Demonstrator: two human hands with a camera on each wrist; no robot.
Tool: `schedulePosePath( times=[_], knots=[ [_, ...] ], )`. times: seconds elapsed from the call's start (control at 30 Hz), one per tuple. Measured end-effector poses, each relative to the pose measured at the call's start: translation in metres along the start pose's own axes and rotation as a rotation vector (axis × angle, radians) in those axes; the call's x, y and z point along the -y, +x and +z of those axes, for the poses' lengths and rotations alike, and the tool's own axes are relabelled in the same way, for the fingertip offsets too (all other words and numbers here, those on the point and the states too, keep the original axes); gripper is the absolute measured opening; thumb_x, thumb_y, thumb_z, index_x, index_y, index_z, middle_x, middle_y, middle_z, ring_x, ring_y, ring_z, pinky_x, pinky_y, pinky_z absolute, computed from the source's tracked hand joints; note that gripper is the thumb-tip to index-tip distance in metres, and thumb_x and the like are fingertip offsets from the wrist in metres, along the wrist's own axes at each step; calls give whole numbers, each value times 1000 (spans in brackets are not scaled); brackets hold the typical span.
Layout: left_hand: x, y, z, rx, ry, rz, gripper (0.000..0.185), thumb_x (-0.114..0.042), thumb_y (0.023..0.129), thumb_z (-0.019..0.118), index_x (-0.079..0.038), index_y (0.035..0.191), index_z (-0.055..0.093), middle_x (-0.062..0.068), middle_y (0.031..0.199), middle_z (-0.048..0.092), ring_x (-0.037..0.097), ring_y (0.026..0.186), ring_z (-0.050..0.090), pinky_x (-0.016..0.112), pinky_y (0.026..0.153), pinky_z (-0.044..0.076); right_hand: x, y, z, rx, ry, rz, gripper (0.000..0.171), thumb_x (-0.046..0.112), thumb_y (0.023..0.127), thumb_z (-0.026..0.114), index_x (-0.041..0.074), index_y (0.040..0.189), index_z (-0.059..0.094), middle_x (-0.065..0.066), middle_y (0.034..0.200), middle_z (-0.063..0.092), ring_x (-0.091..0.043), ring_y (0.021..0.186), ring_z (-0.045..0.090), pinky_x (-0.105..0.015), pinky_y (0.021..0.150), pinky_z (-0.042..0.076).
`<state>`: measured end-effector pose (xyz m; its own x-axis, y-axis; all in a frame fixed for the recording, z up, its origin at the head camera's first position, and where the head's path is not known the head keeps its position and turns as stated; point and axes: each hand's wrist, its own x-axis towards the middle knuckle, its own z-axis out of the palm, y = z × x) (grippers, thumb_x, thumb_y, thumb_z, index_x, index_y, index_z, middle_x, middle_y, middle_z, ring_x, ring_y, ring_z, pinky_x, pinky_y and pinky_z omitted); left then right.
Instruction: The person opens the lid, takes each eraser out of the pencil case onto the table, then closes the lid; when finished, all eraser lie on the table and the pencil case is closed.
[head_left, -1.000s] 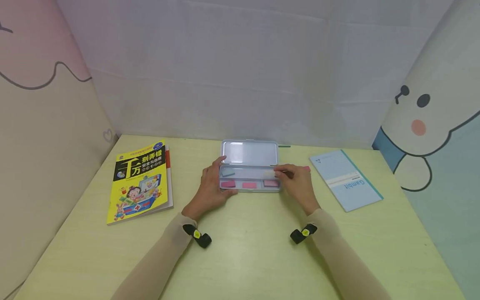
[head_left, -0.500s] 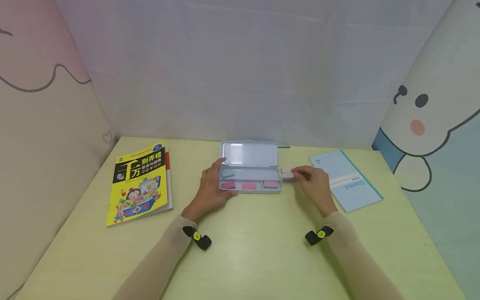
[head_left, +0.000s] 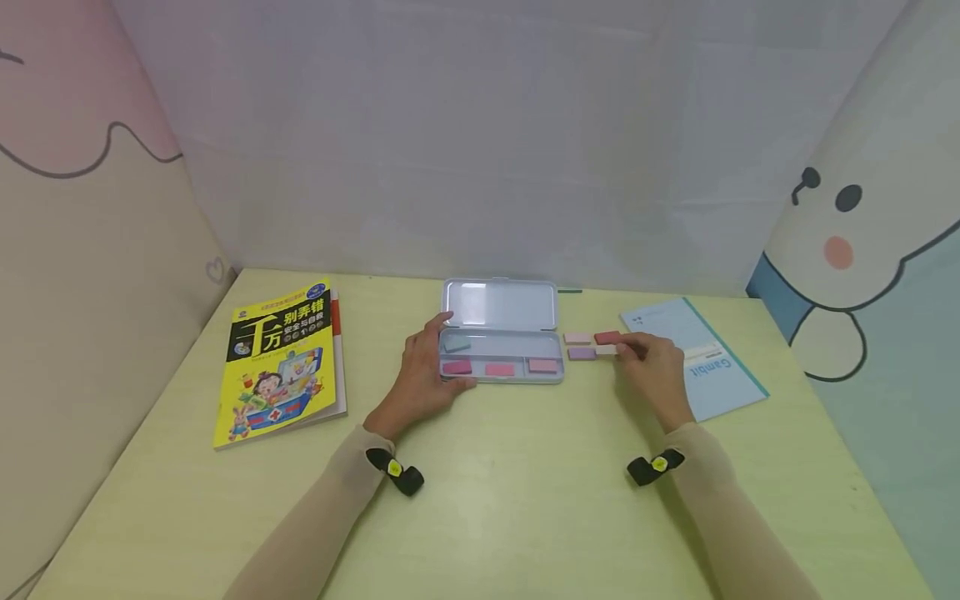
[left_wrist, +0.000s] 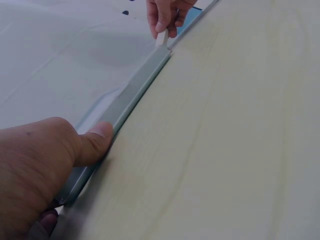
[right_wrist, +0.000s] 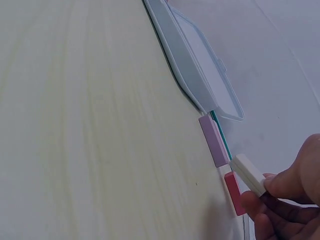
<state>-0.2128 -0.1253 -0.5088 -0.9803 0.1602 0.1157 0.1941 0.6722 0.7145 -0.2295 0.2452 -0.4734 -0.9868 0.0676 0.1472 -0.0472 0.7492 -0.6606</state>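
My left hand (head_left: 420, 367) holds the left end of a pale blue pencil case (head_left: 498, 343), its thumb along the front side in the left wrist view. The lid (head_left: 502, 305) is raised at the back. Inside lie a grey-green eraser (head_left: 457, 343), a magenta one, and two pink ones. Right of the case, my right hand (head_left: 654, 371) pinches a white eraser (right_wrist: 247, 174) between thumb and fingers. It is tilted close over the red eraser (right_wrist: 233, 192) in the right wrist view. A purple eraser (right_wrist: 213, 141) and a pale pink eraser (head_left: 577, 338) lie nearby.
A yellow book (head_left: 277, 367) lies on another book at the left of the table (head_left: 487, 483). At the right, a light blue notebook (head_left: 716, 387) sits partly behind my right hand. A thin green strip (head_left: 570, 291) is behind the case, by the wall curtain.
My right hand has moved right, from over the case's right end to beside the notebook, carrying the white eraser. The erasers beside the case have come into view. My left hand stays put.
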Motion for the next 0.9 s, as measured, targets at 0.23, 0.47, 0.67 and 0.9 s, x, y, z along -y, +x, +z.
schedulePosePath(
  times=[0.23, 0.47, 0.67, 0.9],
  knots=[
    [0, 1, 0, 3, -1, 1, 112, -29, 85, 91, -28, 168, 17, 13, 157, 44, 43, 149, 35, 64, 121, 40, 2, 4, -4, 36, -53, 27, 27, 9, 103, 63, -6, 121, 76, -27, 110, 78, -32, 92, 64, -30, 78, 45],
    [-2, 0, -1, 8, 0, 2, 111, -28, 85, 91, -27, 168, 17, 14, 158, 44, 43, 150, 35, 64, 121, 39, 0, 8, -3, 63, -98, 36, 31, 15, 104, 64, -7, 124, 74, -28, 115, 77, -41, 104, 71, -48, 90, 53],
    [-2, 0, -1, 5, 1, 4, 111, -28, 84, 91, -26, 168, 18, 14, 157, 44, 43, 150, 34, 63, 121, 41, -1, 10, -2, 76, -117, 38, 34, 18, 105, 63, -7, 125, 73, -29, 118, 75, -42, 108, 69, -56, 98, 52],
    [-1, 1, -1, 13, -1, -6, 111, -29, 85, 91, -27, 168, 17, 14, 158, 44, 42, 151, 34, 64, 121, 41, 3, 9, 2, 47, -121, 29, 30, 15, 104, 63, -6, 122, 73, -29, 116, 74, -42, 106, 68, -56, 96, 52]
  ],
)
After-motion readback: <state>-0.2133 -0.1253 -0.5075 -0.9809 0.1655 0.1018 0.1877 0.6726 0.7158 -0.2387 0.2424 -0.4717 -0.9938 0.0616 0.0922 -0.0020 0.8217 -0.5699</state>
